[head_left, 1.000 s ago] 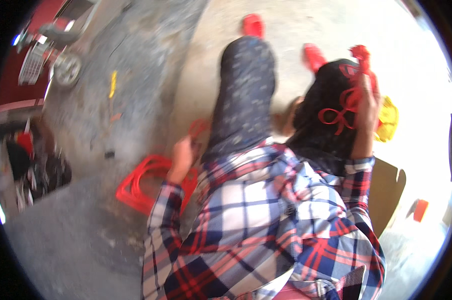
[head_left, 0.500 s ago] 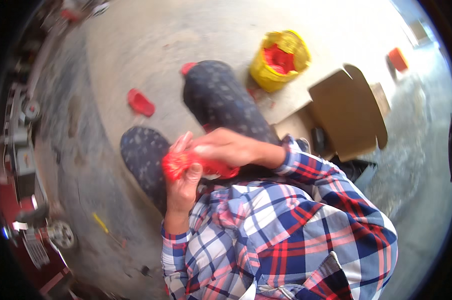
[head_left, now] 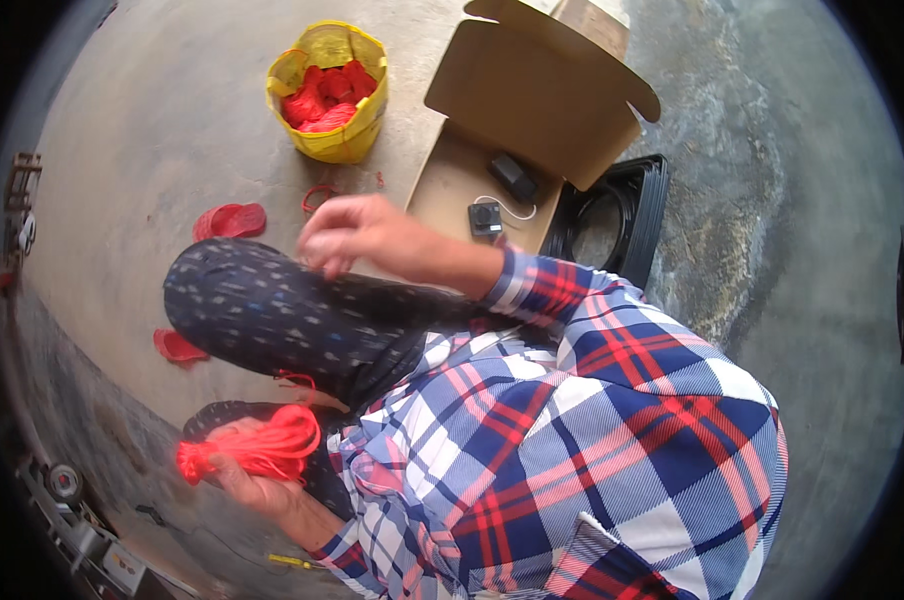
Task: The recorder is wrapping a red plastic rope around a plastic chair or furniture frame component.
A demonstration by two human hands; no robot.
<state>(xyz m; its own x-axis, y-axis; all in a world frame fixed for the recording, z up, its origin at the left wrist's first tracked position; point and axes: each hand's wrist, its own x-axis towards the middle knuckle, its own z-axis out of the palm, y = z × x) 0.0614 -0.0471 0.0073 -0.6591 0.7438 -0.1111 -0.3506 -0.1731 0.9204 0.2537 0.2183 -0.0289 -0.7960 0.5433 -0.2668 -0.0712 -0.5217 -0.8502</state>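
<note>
Nearest, our left hand (head_left: 254,488) closes around the bound end of a red cord bundle (head_left: 282,448) over our left leg (head_left: 220,412), loops bulging toward our shirt (head_left: 572,430). Holding it well, we judge, calls for firm pressure at that end and loops lying untangled. Our right hand (head_left: 360,238), slightly blurred, hovers half-curled by our right thigh (head_left: 272,310); we see nothing in it. Farther off, a yellow bucket (head_left: 342,147) holds more red cord (head_left: 324,93).
</note>
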